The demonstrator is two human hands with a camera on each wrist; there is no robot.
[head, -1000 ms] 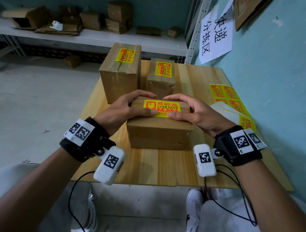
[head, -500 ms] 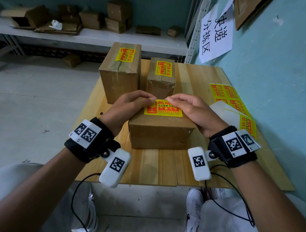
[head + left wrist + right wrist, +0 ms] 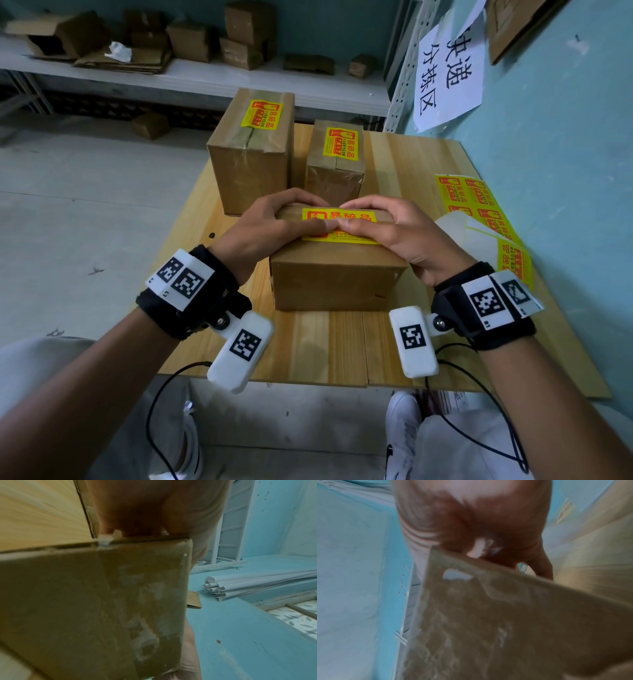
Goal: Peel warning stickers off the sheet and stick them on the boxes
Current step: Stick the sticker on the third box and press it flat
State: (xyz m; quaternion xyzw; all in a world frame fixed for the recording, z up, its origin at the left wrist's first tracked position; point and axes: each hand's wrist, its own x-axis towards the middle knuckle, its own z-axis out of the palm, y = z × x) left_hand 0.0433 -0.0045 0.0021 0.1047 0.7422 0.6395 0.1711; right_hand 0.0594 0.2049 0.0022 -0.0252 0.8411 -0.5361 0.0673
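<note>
Black wrist straps (image 3: 191, 301) with white coded tags, white camera pods (image 3: 414, 342), black cables, white sneakers.

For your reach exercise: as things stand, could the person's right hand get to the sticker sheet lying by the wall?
Probably yes. The right hand rests on the near box, and the sticker sheet lies just beyond it on the table, with nothing standing between them.

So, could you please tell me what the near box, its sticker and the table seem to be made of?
Near box: brown corrugated cardboard, matte, scuffed, seemingly taped over.
Sticker: yellow printed label, probably coated paper or vinyl, slightly glossy.
Table: pale wood planks with visible grain, possibly laminate.
</note>
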